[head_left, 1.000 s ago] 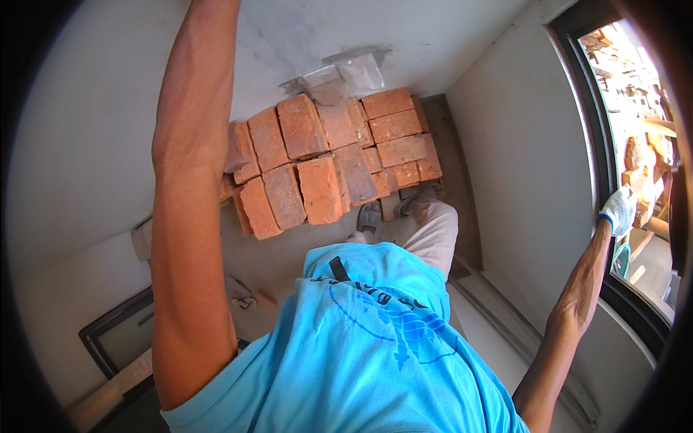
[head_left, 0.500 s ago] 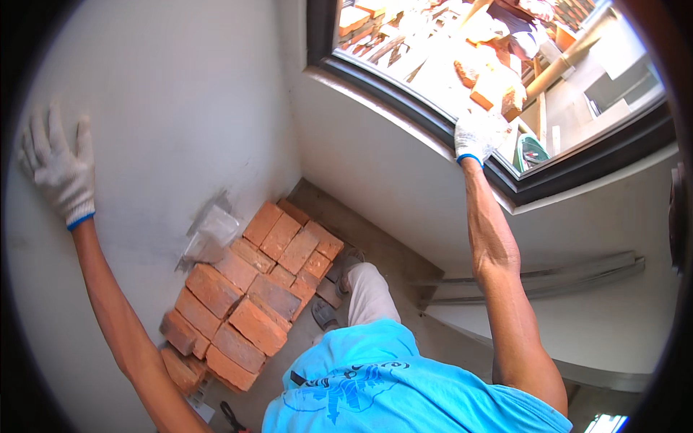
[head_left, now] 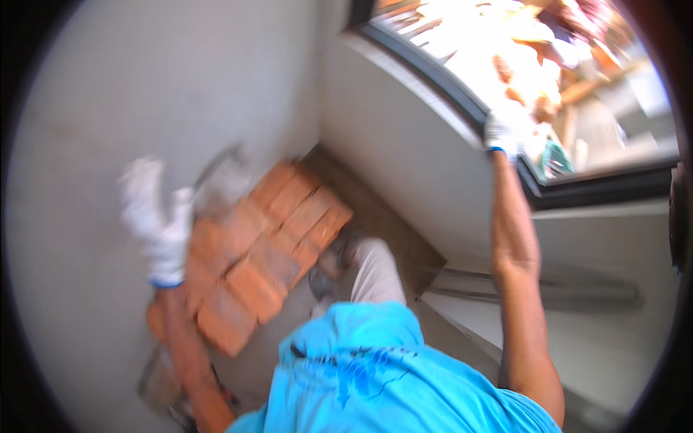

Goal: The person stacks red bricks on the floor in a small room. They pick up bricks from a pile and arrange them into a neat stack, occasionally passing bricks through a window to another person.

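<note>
My left hand (head_left: pixel 157 227), in a white knitted glove with a blue cuff, is raised beside the pale wall. It is open, thumb apart from the fingers, and blurred by motion. Just to its right, a stack of orange-red bricks (head_left: pixel 254 283) sits on the floor in the corner, against the wall. My right hand (head_left: pixel 507 131), gloved alike, rests at the dark window frame (head_left: pixel 447 94) on the upper right. Glare and blur wash out its fingers, so how they are bent is hidden.
Beyond the window, bright glare covers rubble (head_left: pixel 516 79), boards and part of another person (head_left: pixel 577 25). Long grey strips (head_left: pixel 534 289) lie by the right wall. My legs (head_left: pixel 377 270) stand beside the bricks. A blurred clear plastic-looking thing (head_left: pixel 224 180) is behind the stack.
My left hand has come off the wall and moved right and down, toward the bricks. My right hand stays at the window frame while the whole view has shifted.
</note>
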The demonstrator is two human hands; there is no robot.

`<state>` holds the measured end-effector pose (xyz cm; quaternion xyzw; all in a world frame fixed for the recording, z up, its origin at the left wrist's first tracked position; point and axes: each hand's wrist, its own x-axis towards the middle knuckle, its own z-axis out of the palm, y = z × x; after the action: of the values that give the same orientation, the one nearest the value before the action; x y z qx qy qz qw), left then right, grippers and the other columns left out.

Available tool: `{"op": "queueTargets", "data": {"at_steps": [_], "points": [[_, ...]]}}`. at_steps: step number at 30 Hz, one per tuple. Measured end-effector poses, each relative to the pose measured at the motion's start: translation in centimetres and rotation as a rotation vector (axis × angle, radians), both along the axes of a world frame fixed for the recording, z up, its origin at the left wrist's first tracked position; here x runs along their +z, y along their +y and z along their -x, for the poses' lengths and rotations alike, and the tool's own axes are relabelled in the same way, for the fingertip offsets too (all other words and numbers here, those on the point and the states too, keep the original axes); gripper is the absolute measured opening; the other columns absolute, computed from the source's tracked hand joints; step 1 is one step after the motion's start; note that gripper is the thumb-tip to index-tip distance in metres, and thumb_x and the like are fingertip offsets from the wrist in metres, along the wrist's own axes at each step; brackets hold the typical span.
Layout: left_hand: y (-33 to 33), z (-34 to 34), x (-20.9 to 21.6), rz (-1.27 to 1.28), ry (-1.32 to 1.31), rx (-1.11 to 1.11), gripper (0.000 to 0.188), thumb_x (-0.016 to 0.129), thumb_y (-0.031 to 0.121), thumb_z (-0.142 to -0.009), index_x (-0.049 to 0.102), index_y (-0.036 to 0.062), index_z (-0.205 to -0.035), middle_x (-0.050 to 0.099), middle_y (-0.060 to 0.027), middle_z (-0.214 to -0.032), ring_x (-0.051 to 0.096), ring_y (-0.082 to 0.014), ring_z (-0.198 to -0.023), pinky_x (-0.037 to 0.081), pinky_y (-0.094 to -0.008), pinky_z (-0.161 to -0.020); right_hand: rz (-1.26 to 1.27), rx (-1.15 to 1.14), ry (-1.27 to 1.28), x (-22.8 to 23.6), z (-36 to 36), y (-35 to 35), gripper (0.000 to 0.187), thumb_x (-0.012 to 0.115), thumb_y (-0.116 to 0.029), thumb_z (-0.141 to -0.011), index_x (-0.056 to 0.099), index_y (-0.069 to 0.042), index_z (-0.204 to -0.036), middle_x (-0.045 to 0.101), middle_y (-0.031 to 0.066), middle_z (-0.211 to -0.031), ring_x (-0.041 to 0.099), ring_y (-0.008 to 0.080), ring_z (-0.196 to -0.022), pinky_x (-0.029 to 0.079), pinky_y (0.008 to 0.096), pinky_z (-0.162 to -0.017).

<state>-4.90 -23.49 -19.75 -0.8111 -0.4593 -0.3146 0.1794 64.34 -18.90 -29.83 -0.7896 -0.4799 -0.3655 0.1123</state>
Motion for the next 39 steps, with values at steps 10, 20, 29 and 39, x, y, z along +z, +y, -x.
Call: {"op": "queueTargets", "data": {"at_steps": [10,20,29,39], "points": [[-29.8,0.6,-26.7,1.502,-1.332,0.727,0.047,0.074,0.040,-0.099,0.072,0.0002,-0.123,0.076,-0.0109,-0.115,0.071,-0.0258,-0.103,0.056,-0.0383,-0.094,0.099,-0.316,0.350,2.4,-4.0,0.0,0.058,0.046,-0.059,-0.099,0.076,-0.019,-0.128,0.078,0.0175,-0.118,0.073,0.0405,-0.111,0.055,0.0500,-0.097],[-32.7,-4.1,-38.0,0.756,-2.641,1.035,0.114,0.043,0.085,-0.095,-0.003,0.0129,-0.171,0.004,-0.0193,-0.178,0.010,-0.0436,-0.163,0.020,-0.0699,-0.125,0.089,-0.191,0.257,1.2,-5.6,1.0,0.062,0.043,-0.057,-0.105,0.076,-0.010,-0.126,0.078,0.0174,-0.118,0.073,0.0389,-0.107,0.057,0.0474,-0.090],[-29.9,-6.2,-40.5,0.368,-2.805,0.717,0.112,0.041,0.089,-0.093,0.004,0.0193,-0.172,-0.001,-0.0127,-0.179,0.002,-0.0395,-0.164,0.016,-0.0673,-0.127,0.115,-0.185,0.200,1.7,-8.7,1.1,0.061,0.040,-0.054,-0.107,0.076,-0.008,-0.121,0.078,0.0190,-0.115,0.074,0.0374,-0.105,0.058,0.0469,-0.087],[-28.1,-6.9,-41.5,0.068,-2.971,0.629,0.105,0.051,0.088,-0.089,0.023,0.0255,-0.169,0.015,-0.0056,-0.177,0.018,-0.0366,-0.159,0.023,-0.0692,-0.124,0.187,-0.204,0.240,1.0,-8.6,1.4,0.064,0.036,-0.055,-0.108,0.076,-0.007,-0.122,0.077,0.0201,-0.115,0.074,0.0385,-0.105,0.057,0.0479,-0.091]]}}
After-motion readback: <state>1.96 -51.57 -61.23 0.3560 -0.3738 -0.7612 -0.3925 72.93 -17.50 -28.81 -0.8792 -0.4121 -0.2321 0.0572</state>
